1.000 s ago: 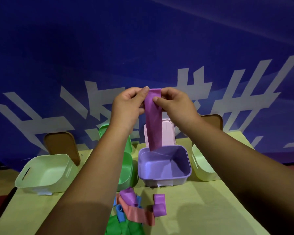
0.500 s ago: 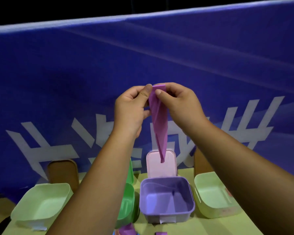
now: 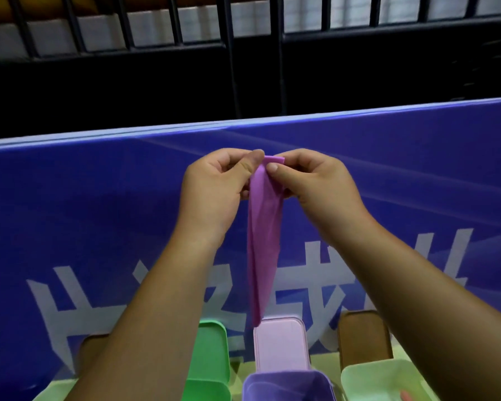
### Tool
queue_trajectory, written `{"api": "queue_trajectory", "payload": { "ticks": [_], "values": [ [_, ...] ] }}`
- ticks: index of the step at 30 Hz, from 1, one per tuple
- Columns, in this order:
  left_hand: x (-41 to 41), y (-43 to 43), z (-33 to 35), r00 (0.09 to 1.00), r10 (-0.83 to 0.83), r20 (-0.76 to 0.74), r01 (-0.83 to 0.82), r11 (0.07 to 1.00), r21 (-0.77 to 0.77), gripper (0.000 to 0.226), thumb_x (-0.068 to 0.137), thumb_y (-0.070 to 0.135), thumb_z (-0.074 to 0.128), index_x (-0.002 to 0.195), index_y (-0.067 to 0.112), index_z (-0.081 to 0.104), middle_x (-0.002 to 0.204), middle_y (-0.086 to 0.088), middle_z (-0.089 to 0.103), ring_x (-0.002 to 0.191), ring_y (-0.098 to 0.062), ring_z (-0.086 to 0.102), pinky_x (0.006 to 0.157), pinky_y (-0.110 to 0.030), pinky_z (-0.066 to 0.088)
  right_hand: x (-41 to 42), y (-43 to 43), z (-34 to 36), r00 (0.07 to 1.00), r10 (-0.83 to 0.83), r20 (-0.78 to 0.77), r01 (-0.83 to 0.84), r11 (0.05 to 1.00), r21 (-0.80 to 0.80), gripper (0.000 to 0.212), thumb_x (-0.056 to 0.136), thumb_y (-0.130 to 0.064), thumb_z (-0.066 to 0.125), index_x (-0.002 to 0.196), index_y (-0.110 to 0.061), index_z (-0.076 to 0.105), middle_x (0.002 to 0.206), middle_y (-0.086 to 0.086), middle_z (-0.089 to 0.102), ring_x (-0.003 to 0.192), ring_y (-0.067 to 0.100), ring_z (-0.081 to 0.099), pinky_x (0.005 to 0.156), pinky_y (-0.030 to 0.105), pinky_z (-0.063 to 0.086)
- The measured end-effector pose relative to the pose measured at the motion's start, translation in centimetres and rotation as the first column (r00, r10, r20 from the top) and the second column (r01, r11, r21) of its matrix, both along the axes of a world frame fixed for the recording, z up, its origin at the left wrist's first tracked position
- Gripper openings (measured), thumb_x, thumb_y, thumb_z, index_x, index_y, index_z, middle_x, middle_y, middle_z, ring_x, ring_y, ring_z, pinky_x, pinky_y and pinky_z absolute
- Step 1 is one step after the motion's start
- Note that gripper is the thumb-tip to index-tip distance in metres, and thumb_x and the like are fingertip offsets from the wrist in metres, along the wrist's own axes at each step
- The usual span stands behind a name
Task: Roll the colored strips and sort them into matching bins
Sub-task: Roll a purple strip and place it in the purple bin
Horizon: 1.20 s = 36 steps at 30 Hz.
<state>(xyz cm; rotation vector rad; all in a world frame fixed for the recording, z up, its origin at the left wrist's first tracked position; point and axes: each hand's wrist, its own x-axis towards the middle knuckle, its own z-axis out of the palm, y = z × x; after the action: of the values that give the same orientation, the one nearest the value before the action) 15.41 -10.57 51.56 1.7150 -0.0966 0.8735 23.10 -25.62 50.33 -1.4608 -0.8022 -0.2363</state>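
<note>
A purple strip (image 3: 263, 244) hangs straight down in front of me, its lower end tapering to a point above a pink lid (image 3: 280, 347). My left hand (image 3: 214, 192) and my right hand (image 3: 315, 189) pinch its top end between thumbs and fingers, side by side, where the top edge is folded over. Below, at the frame's bottom edge, the purple bin (image 3: 287, 384) stands open. A green bin (image 3: 211, 389) sits left of it and a pale green bin (image 3: 385, 377) to the right.
A blue banner (image 3: 99, 212) with white characters stands upright behind the bins. Behind it runs a dark railing (image 3: 229, 53). A green lid (image 3: 211, 351) and a brown lid (image 3: 363, 337) lean against the banner. Something small and pink (image 3: 406, 396) lies in the pale green bin.
The view has tilted upward, so the table and loose strips have dropped out of sight. The strip's top edge is now folded over between my thumbs, and the strip has narrowed.
</note>
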Motion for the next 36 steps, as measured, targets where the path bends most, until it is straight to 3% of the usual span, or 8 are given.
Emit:
{"api": "queue_trajectory", "payload": {
  "ticks": [6, 18, 23, 27, 30, 33, 36],
  "values": [
    [-0.4, 0.0, 1.2, 1.000, 0.010, 0.013, -0.010, 1.000, 0.024, 0.014, 0.103, 0.028, 0.073, 0.108, 0.018, 0.081, 0.093, -0.005, 0.083, 0.090, -0.024, 0.082, 0.088, -0.048, 0.067, -0.2, -0.6, 1.3, 0.999, 0.027, 0.032, -0.026, 1.000, -0.012, 0.012, 0.103, -0.025, 0.072, 0.109, -0.021, 0.081, 0.096, 0.000, 0.081, 0.090, 0.016, 0.077, 0.078, 0.029, 0.064],
    [0.3, -0.4, 2.4, 0.999, -0.003, 0.036, 0.003, 1.000, -0.012, 0.012, 0.103, 0.022, 0.072, 0.107, 0.016, 0.082, 0.092, -0.003, 0.084, 0.086, -0.020, 0.083, 0.078, -0.034, 0.067, 0.3, -1.0, 2.5, 0.997, -0.009, 0.080, 0.009, 1.000, -0.001, 0.012, 0.103, -0.025, 0.071, 0.106, -0.021, 0.082, 0.091, -0.001, 0.080, 0.081, 0.010, 0.073, 0.073, 0.026, 0.061],
    [0.5, -0.5, 1.9, 0.999, -0.028, 0.034, 0.030, 0.997, -0.065, 0.018, 0.104, 0.025, 0.071, 0.110, 0.012, 0.082, 0.093, -0.008, 0.084, 0.088, -0.026, 0.083, 0.084, -0.044, 0.068, 0.1, -0.9, 2.1, 0.996, -0.022, 0.091, 0.020, 1.000, 0.020, 0.011, 0.103, -0.024, 0.072, 0.108, -0.022, 0.081, 0.093, -0.006, 0.081, 0.083, 0.005, 0.074, 0.071, 0.019, 0.057],
    [0.8, -0.6, 1.0, 0.997, -0.070, 0.030, 0.072, 0.992, -0.108, 0.025, 0.106, 0.031, 0.068, 0.114, 0.010, 0.080, 0.098, -0.011, 0.084, 0.093, -0.028, 0.082, 0.089, -0.048, 0.066, 0.1, -0.6, 1.7, 0.993, -0.071, 0.093, 0.069, 0.997, 0.031, 0.010, 0.103, -0.025, 0.072, 0.106, -0.022, 0.081, 0.092, -0.006, 0.081, 0.083, 0.005, 0.074, 0.071, 0.021, 0.059],
    [0.7, -0.4, 0.0, 0.989, -0.144, -0.028, 0.141, 0.986, -0.093, 0.028, 0.106, 0.034, 0.069, 0.122, 0.012, 0.077, 0.105, -0.009, 0.083, 0.101, -0.025, 0.082, 0.094, -0.047, 0.065, 0.3, -0.6, 1.4, 0.993, -0.093, 0.074, 0.090, 0.995, 0.038, 0.010, 0.103, -0.027, 0.072, 0.104, -0.023, 0.081, 0.091, -0.007, 0.080, 0.083, 0.004, 0.074, 0.071, 0.021, 0.060],
    [1.0, -0.2, -1.2, 0.984, -0.118, -0.131, 0.120, 0.993, 0.011, 0.022, 0.096, 0.019, 0.081, 0.118, 0.017, 0.078, 0.103, -0.003, 0.083, 0.100, -0.021, 0.081, 0.096, -0.048, 0.065, 0.6, -0.7, 1.2, 0.990, -0.126, 0.059, 0.123, 0.991, 0.061, 0.009, 0.102, -0.029, 0.073, 0.103, -0.024, 0.080, 0.090, -0.008, 0.079, 0.084, 0.005, 0.073, 0.070, 0.022, 0.059],
    [1.4, -0.4, -2.2, 0.970, -0.139, -0.199, 0.142, 0.990, 0.005, 0.021, 0.092, 0.010, 0.084, 0.112, 0.015, 0.080, 0.099, -0.005, 0.084, 0.096, -0.023, 0.082, 0.093, -0.045, 0.066, 1.2, -0.9, 1.1, 0.989, -0.139, 0.047, 0.136, 0.989, 0.056, 0.009, 0.102, -0.031, 0.073, 0.104, -0.025, 0.080, 0.091, -0.009, 0.079, 0.085, 0.005, 0.073, 0.072, 0.024, 0.059]
  ]
}}
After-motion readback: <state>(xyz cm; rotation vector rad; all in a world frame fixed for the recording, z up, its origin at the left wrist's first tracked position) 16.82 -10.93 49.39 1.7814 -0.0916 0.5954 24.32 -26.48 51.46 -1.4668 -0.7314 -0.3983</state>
